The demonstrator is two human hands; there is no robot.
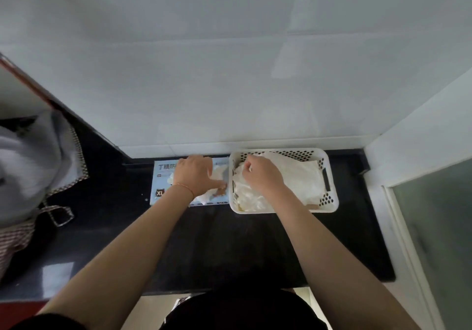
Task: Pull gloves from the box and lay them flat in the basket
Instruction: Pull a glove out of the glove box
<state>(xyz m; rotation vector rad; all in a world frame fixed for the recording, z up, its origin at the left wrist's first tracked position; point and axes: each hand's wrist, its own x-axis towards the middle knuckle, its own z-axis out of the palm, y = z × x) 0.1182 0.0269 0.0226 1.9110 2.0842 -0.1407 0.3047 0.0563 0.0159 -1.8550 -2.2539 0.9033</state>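
A light blue glove box (163, 176) marked XL lies flat on the black counter against the wall. White gloves (218, 173) bulge out of its opening. My left hand (195, 173) rests on the box top, fingers spread over it, thumb pointing right along the gloves. Right beside the box stands a white perforated basket (329, 201) holding several white gloves (301, 178). My right hand (260, 173) is inside the basket's left half, its fingers curled and pinching a white glove there.
The black counter (217, 242) runs toward me, bounded by a white tiled wall behind and a white wall on the right. A grey-white bag with checked trim (33, 166) sits at the left. A frosted glass panel (439, 240) stands at the right.
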